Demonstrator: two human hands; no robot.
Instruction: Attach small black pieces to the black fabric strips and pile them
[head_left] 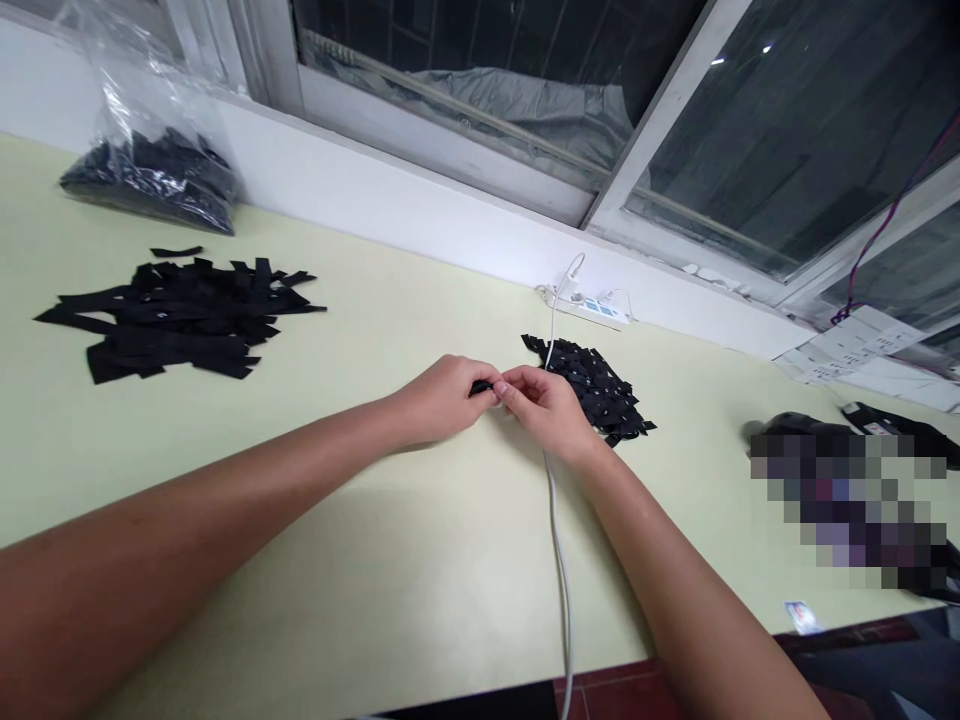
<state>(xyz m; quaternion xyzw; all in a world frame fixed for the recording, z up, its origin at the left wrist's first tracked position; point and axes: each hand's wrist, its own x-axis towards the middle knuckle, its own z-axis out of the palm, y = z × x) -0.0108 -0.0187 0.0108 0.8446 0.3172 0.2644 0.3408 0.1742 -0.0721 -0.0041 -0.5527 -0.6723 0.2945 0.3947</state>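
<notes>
My left hand is closed on a small black fabric strip, part of which shows between thumb and fingers. My right hand meets it fingertip to fingertip, pinching at the strip's end; the fingers cover most of that spot. Just behind my right hand lies a pile of short black strips with small light specks. A larger heap of longer black strips is spread on the table to the left, with one loose strip above it.
A clear plastic bag of black pieces stands at the back left. A white cable runs under my right wrist to a power strip by the wall. Dark items, partly pixelated, and a small card lie on the right.
</notes>
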